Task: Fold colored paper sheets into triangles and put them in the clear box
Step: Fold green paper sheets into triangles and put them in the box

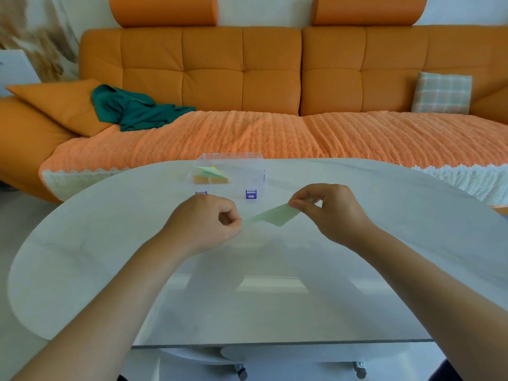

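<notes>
L hand [203, 224] pinches the left tip of the pale green sheet [275, 215], R hand [327, 213] pinches its right corner. The sheet hangs between them just above the worktop [275, 284], in front of the box [258, 177].

Risks: thin paper & only fingertip grips, so a pull apart may tear it or slip a corner free. Corners brought together off-line would prob. give a skewed crease, no clean triangle.

Box: folded pieces [211, 173] inside at its left, green, yellow & orange.

A home living room: orange sofa [247, 78], cushions, glossy coffee table [275, 298].
</notes>
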Demonstrator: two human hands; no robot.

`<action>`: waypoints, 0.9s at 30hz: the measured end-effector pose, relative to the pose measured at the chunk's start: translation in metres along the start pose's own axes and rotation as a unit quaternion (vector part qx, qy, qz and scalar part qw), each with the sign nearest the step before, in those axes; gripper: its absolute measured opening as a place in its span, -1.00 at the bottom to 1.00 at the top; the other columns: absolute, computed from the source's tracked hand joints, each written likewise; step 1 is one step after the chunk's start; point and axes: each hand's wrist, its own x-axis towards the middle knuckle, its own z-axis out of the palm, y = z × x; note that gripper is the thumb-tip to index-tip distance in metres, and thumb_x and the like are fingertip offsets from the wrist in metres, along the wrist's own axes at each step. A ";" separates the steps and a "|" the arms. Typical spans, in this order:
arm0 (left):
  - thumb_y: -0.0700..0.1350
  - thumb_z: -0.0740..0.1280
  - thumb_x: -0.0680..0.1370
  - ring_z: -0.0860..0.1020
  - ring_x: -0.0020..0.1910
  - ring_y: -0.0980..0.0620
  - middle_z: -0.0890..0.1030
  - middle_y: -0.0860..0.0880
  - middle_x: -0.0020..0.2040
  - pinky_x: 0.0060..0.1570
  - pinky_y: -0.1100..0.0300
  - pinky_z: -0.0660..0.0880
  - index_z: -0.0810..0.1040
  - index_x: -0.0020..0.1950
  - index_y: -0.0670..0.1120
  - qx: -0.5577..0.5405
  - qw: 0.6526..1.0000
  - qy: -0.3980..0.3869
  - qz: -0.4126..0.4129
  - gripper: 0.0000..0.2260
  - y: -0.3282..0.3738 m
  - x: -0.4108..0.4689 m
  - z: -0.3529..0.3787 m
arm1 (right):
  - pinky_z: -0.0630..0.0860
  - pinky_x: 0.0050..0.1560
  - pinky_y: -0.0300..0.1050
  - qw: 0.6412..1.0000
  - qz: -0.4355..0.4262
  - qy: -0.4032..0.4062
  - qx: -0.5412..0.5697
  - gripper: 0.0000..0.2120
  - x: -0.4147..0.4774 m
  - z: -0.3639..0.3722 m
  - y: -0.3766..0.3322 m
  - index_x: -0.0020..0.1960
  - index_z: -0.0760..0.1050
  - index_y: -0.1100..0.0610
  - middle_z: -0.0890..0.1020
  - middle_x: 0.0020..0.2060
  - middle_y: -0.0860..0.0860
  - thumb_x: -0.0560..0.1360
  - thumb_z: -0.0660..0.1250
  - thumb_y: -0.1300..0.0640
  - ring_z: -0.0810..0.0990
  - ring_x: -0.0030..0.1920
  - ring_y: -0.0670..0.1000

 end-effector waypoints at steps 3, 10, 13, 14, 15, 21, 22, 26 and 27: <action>-0.01 0.38 0.45 0.54 -0.29 0.24 0.61 0.22 -0.37 -0.29 0.26 0.45 0.60 -0.29 0.06 0.093 0.996 0.005 -0.012 -0.88 -0.010 0.001 -0.004 | 0.37 -0.33 -0.40 0.999 0.046 -0.001 0.016 -0.91 0.002 -0.006 0.001 -0.15 0.70 -0.01 0.62 -0.36 -0.16 0.52 0.45 0.08 0.51 -0.35 -0.18; 0.00 0.42 0.54 0.60 -0.05 0.30 0.68 0.23 -0.08 0.04 0.34 0.48 0.71 0.02 0.12 -0.160 0.986 0.007 0.036 -0.91 0.016 -0.002 0.011 | 0.53 -0.11 -0.32 0.988 0.022 -0.144 0.054 -0.91 0.002 -0.016 -0.015 -0.15 0.73 -0.05 0.72 -0.24 -0.16 0.42 0.55 0.13 0.66 -0.16 -0.15; 0.00 0.44 0.53 0.62 -0.13 0.28 0.70 0.23 -0.14 0.01 0.27 0.52 0.73 -0.07 0.12 -0.182 0.979 -0.083 0.030 -0.94 0.025 -0.003 0.023 | 0.56 -0.04 -0.13 0.983 0.012 -0.173 0.067 -0.90 0.000 -0.012 -0.019 -0.12 0.72 -0.03 0.73 -0.23 -0.08 0.39 0.58 0.13 0.67 -0.13 -0.02; -0.01 0.46 0.52 0.64 -0.14 0.22 0.70 0.21 -0.18 0.00 0.20 0.54 0.72 -0.14 0.12 -0.186 0.978 -0.094 0.020 -0.93 0.025 -0.002 0.027 | 0.56 -0.05 -0.11 0.983 0.015 -0.170 0.075 -0.87 0.000 -0.010 -0.020 -0.10 0.70 -0.03 0.72 -0.24 -0.06 0.39 0.58 0.13 0.66 -0.15 0.00; -0.02 0.47 0.50 0.65 -0.15 0.20 0.70 0.19 -0.20 0.00 0.17 0.56 0.72 -0.19 0.12 -0.195 0.976 -0.096 0.008 -0.92 0.025 -0.001 0.029 | 0.55 -0.07 -0.12 0.983 0.016 -0.161 0.082 -0.85 -0.001 -0.009 -0.020 -0.07 0.68 -0.03 0.72 -0.25 -0.05 0.40 0.57 0.14 0.65 -0.16 0.00; -0.09 0.39 0.56 0.68 -0.25 -0.02 0.72 -0.07 -0.23 -0.20 0.10 0.59 0.68 -0.10 -0.06 -0.351 0.928 -0.041 -0.118 -0.90 0.022 0.005 0.033 | 0.46 0.06 -0.29 0.995 -0.086 -0.043 0.032 -0.59 -0.005 0.001 -0.011 0.25 0.47 -0.12 0.57 0.12 -0.19 0.50 0.38 0.25 0.56 0.08 -0.15; -0.11 0.35 0.60 0.70 -0.22 -0.09 0.72 -0.12 -0.20 -0.21 0.11 0.60 0.66 -0.04 -0.11 -0.389 0.910 -0.040 -0.139 -0.88 0.023 0.005 0.033 | 0.40 0.10 -0.36 0.991 -0.120 -0.052 0.007 -0.53 -0.007 0.001 -0.010 0.26 0.48 -0.11 0.54 0.17 -0.17 0.46 0.34 0.31 0.52 0.15 -0.17; -0.13 0.24 0.66 0.71 -0.08 -0.17 0.73 -0.17 -0.08 -0.07 0.04 0.61 0.60 0.08 -0.16 -0.462 0.868 -0.063 -0.172 -0.83 0.027 0.003 0.037 | 0.39 0.25 -0.19 0.970 -0.199 -0.088 -0.108 -0.56 -0.010 0.009 -0.006 0.23 0.54 -0.06 0.47 0.32 -0.03 0.39 0.48 0.21 0.45 0.27 -0.05; -0.13 0.24 0.66 0.71 -0.04 -0.19 0.72 -0.18 -0.05 -0.02 0.01 0.62 0.60 0.09 -0.16 -0.466 0.865 -0.067 -0.173 -0.83 0.027 0.003 0.038 | 0.44 0.21 -0.09 0.971 -0.199 -0.078 -0.112 -0.62 -0.010 0.014 -0.005 0.18 0.58 -0.05 0.49 0.31 -0.02 0.40 0.53 0.11 0.48 0.22 -0.02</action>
